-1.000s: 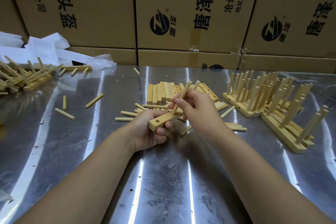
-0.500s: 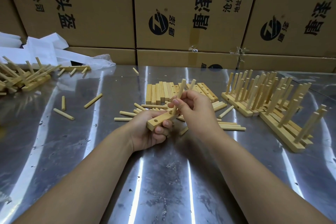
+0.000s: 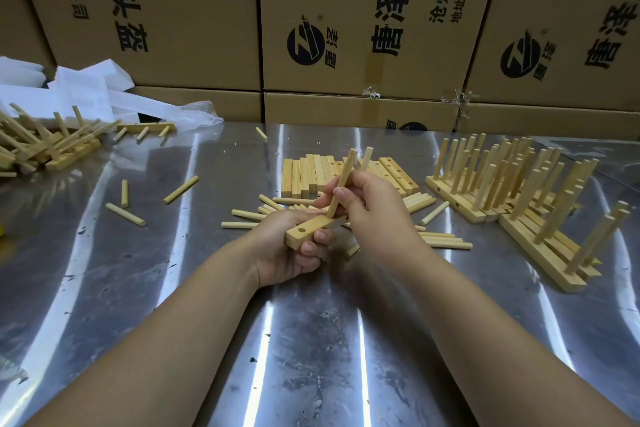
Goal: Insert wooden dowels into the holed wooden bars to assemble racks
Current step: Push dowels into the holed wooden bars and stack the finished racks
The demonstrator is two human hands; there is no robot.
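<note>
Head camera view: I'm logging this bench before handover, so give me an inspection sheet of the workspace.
Surface: metal table, shiny, scuffed.
Job's things: holed bar with a dowel end-down on it; stack of bars behind; loose dowels; finished racks on the right.
Clutter: stray dowels and tangled racks at left; white wrapping.
Hands: left hand grips the bar; right hand pinches the dowel.
Cables: nothing seen.
Surroundings: printed cardboard boxes behind.

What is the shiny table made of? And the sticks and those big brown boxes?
The table looks like bare metal, probably stainless steel: it mirrors light in bright streaks. The dowel and bar look like pale unpainted wood, with faint grain. The boxes look like matte brown cardboard, printed in black, taped at seams.
</note>
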